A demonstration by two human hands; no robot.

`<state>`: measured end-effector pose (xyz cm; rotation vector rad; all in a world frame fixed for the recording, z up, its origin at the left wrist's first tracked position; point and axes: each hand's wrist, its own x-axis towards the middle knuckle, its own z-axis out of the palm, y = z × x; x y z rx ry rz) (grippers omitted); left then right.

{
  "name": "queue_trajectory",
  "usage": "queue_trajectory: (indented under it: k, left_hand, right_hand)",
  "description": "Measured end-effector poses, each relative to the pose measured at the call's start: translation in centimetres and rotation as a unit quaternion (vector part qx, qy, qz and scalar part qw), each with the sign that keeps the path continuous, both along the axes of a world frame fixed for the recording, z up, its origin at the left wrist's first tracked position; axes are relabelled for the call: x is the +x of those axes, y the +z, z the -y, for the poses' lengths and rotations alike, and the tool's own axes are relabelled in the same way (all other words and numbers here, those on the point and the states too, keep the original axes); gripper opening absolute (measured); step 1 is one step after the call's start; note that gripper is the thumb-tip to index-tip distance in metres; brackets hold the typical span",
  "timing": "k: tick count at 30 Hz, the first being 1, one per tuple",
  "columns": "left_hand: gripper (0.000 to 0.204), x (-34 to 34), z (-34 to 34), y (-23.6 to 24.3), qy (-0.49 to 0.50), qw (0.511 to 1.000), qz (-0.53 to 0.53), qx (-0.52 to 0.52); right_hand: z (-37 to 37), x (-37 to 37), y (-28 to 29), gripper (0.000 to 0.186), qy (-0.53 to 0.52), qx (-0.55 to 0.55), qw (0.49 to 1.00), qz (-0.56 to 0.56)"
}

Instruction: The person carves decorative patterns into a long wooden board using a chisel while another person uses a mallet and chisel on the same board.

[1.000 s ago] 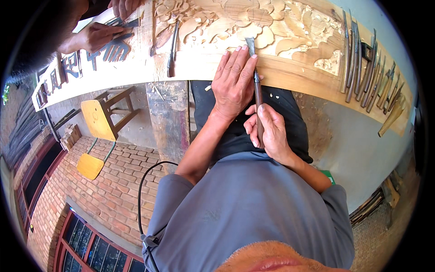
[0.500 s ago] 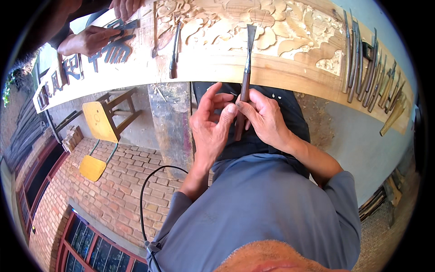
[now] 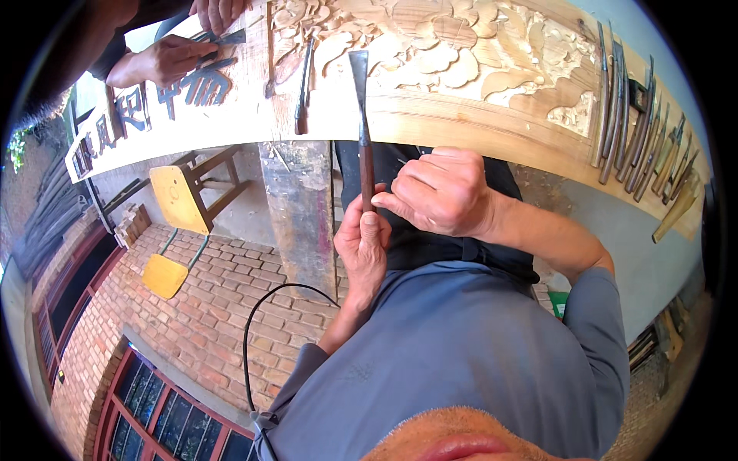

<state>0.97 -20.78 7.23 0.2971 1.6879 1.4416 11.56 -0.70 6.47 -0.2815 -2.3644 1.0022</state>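
Note:
A wood chisel (image 3: pixel 365 146) with a flared flat blade and a dark wooden handle stands nearly upright in view, blade pointing away from me. My left hand (image 3: pixel 363 242) is closed round the lower end of its handle, thumb on top. Beside it, my right hand (image 3: pixel 446 192) is curled into a fist, knuckles up. Its thumb reaches left to the handle; whatever lies inside the fist is hidden. Beyond the blade lies a long wooden board (image 3: pixel 477 111) carved in relief with leafy, cloud-like shapes.
Another chisel (image 3: pixel 304 88) lies on the board to the left. Several chisels and gouges (image 3: pixel 630 123) and a wooden mallet (image 3: pixel 676 207) lie at the right. At far left, another person's hand (image 3: pixel 169 61) works over dark cut-out characters (image 3: pixel 207 84). A yellow chair (image 3: pixel 181 200) stands below.
The chisel has shifted left, and my left hand has closed round its handle. My right hand has changed from gripping the handle to a curled fist beside it.

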Motion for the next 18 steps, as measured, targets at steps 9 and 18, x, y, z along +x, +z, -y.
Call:
queue_trajectory:
  k: [9, 18]
  left_hand:
    - [0.044, -2.6, -1.3, 1.4, -0.034, 0.99, 0.099, -0.098]
    - [0.038, -5.6, -1.8, 0.9, -0.017, 0.98, 0.14, -0.142]
  right_hand:
    - [-3.3, -7.8, -5.3, 0.045, 0.153, 0.074, 0.972, -0.161]
    - [-2.5, -8.0, -7.0, 0.038, 0.194, 0.027, 0.977, -0.082]
